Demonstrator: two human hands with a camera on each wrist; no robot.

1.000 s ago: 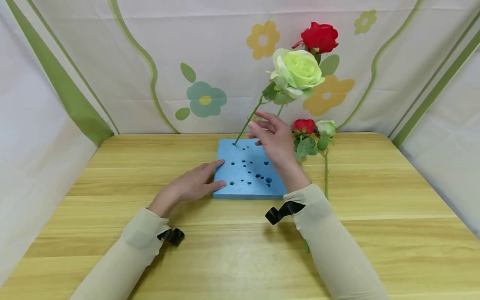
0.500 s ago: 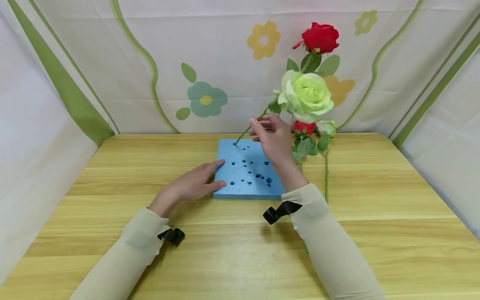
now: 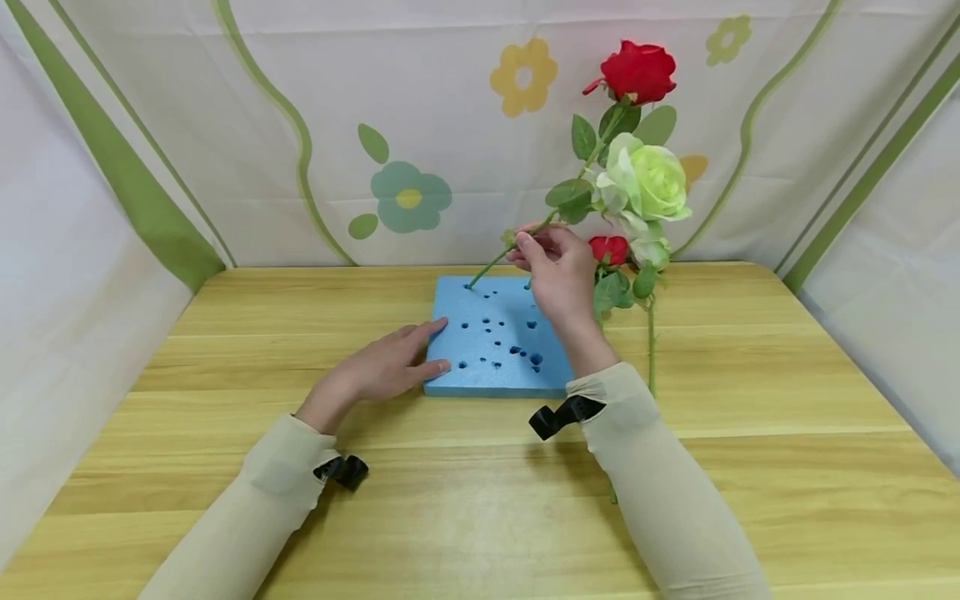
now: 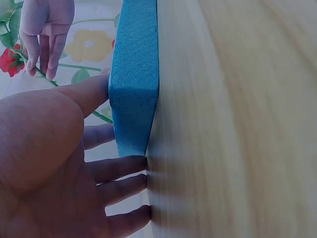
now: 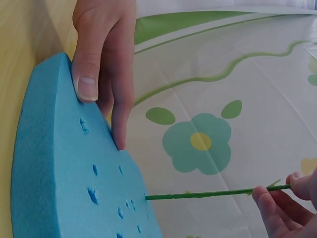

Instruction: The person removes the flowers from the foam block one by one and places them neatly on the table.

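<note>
A pale green rose leans to the right, its stem stuck in a hole near the back left corner of the blue foam board. Thumb and fingers of my right hand pinch that stem partway up. My left hand rests against the board's left edge, fingers mostly straight; in the left wrist view its thumb lies on the board. Behind the green rose stands a tall red rose, its stem partly hidden by my right hand.
A smaller red rose and a whitish green rose lie on the wooden table, right of the board, their stems pointing towards the front. Several holes dot the board. A printed curtain rises behind the table.
The green rose's head has tipped right and down. My right hand's fingers, looser near the stem a second ago, now pinch it. My left hand stays at the board's edge.
</note>
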